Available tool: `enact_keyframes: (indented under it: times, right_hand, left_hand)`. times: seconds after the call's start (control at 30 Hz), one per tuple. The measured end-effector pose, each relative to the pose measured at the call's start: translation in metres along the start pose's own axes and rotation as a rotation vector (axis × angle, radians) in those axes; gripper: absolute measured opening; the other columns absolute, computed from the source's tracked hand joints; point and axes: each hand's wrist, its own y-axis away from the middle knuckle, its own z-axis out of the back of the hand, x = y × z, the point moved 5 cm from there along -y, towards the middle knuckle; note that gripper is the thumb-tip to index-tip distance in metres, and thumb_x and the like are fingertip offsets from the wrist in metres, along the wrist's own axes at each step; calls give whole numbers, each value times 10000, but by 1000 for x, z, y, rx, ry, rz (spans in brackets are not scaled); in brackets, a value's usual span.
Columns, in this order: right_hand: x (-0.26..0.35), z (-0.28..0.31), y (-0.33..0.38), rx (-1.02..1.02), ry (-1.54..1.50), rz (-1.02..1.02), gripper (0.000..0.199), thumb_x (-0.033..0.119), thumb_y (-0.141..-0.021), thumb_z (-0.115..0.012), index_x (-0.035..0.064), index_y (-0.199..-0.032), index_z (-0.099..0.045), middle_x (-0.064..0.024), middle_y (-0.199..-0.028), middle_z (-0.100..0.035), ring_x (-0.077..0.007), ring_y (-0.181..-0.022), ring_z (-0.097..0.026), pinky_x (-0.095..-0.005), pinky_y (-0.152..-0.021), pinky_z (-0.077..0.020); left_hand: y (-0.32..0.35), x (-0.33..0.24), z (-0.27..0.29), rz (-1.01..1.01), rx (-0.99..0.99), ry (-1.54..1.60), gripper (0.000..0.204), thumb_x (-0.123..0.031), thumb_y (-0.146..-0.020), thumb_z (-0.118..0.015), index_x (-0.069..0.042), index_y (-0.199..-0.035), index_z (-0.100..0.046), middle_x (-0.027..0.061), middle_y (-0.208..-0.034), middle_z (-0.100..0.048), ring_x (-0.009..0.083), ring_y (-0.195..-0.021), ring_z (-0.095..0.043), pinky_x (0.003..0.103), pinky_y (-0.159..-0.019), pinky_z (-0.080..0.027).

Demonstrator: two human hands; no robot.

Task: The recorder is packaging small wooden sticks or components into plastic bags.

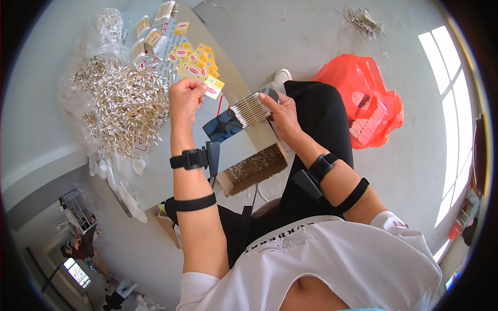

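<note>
My left hand [187, 97] is closed in a pinch, with a small yellow and white card [214, 87] at its fingertips. With thumb and fingers, my right hand [284, 115] grips a flat row of cotton swabs [251, 110], their white tips side by side and pointing left. A dark blue patterned sheet [222, 126] lies beneath the swabs' left end. Just beyond my left hand is a loose pile of yellow cards [194, 63] on the table. To its left spreads a big heap of loose cotton swabs [124, 101].
Several bundled swab packs [154, 39] lie at the table's [228, 67] far end. An open cardboard box [254, 168] holding swabs sits by my lap. On the floor to the right rests a red plastic bag [363, 98] with packs inside. Scraps [363, 23] lie farther off.
</note>
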Motion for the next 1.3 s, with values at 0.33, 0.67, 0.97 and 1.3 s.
enact_keyframes:
  times: [0.33, 0.67, 0.97, 1.3]
  right_hand:
    - [4, -6, 2, -26, 93, 96, 195, 246, -861, -738, 75, -787, -684, 57, -676, -605, -25, -542, -454, -218, -491, -327]
    - [-5, -3, -5, 15, 39, 119, 149, 185, -859, -737, 46, -815, -706, 52, -713, -628, -29, -618, -500, -226, -559, -391]
    - [-2, 0, -5, 20, 73, 119, 158, 183, -858, -737, 34, -810, -713, 49, -713, -628, -30, -638, -501, -229, -579, -399]
    - [-1, -2, -2, -10, -3, 59, 265, 262, -908, -695, 37, -770, -667, 25, -720, -638, -41, -624, -533, -217, -567, -426]
  left_hand:
    - [62, 38, -28, 87, -6, -91, 95, 5, -751, -712, -12, -743, -619, 12, -619, -584, 42, -474, -493, 179, -384, -333]
    - [42, 26, -53, -77, 7, -443, 106, -18, -696, -726, 13, -684, -626, 87, -630, -619, 179, -552, -558, 311, -546, -445]
    - [61, 9, -71, -330, -18, -567, 176, -30, -737, -720, 5, -746, -548, 145, -662, -612, 317, -604, -600, 401, -594, -483]
    - [119, 36, -73, -642, -284, -936, 676, -267, -850, -686, 3, -1388, -378, 203, -1456, -359, 413, -1344, -324, 522, -1063, -298]
